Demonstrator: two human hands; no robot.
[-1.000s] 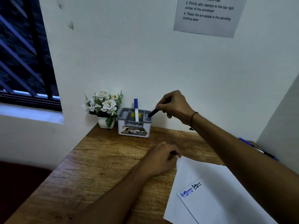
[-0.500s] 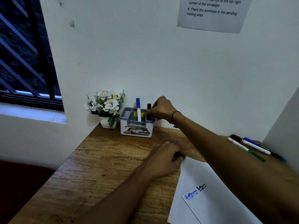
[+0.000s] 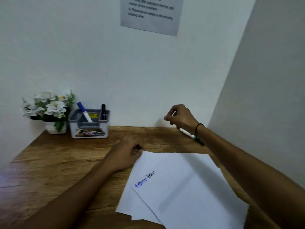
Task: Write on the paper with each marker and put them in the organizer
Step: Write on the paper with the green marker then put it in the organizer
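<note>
right hand (image 3: 180, 117) raised above the back edge of the wooden desk (image 3: 54, 162), near the wall, fingers curled around a white-bodied marker (image 3: 186, 133). marker runs down and to the right behind the wrist; its green end (image 3: 200, 141) shows beyond the wrist, close to the desk surface. whether that end touches the desk cannot be told. thin dark band on the right wrist.

left hand (image 3: 127, 153) rests on the desk at the top left corner of the paper (image 3: 181, 187), fingers curled inward, fingertips at the paper's edge. blurred; cannot tell whether they pinch the corner or only press on it.

paper: white sheets, slightly fanned, lying flat on the desk in front of the person. two short scribbles on the upper sheet near its left edge, one blue (image 3: 140, 182), one black (image 3: 151, 174), side by side.

organizer (image 3: 89, 124): grey and white box at the back left of the desk, against the wall. blue-capped marker (image 3: 84, 112) stands tilted in the left compartment, cap up. black marker (image 3: 103, 111) stands nearly upright in the right compartment.

white pot of white flowers (image 3: 47, 108) just beside the organizer on its left. printed notice (image 3: 150, 14) on the wall above, text blurred.
</note>
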